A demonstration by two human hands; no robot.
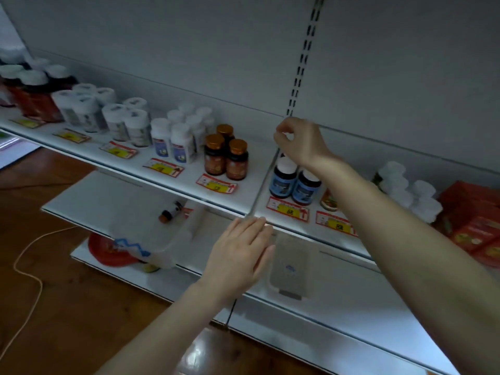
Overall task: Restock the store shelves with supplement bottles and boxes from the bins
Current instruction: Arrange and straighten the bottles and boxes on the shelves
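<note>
The right hand's fingers are curled, thumb and forefinger tips close together; whether they pinch anything I cannot tell. The hand hovers above two dark supplement bottles with blue labels and white caps, which stand near the front of the white metal upper shelf. The left hand is flat, its straight fingers together, tips at that shelf's front edge (contact unclear). Left of the blue pair stand three amber bottles with gold caps. On the lower shelf a clear plastic bin holds one small dark bottle lying on its side. Red cardboard boxes sit far right.
</note>
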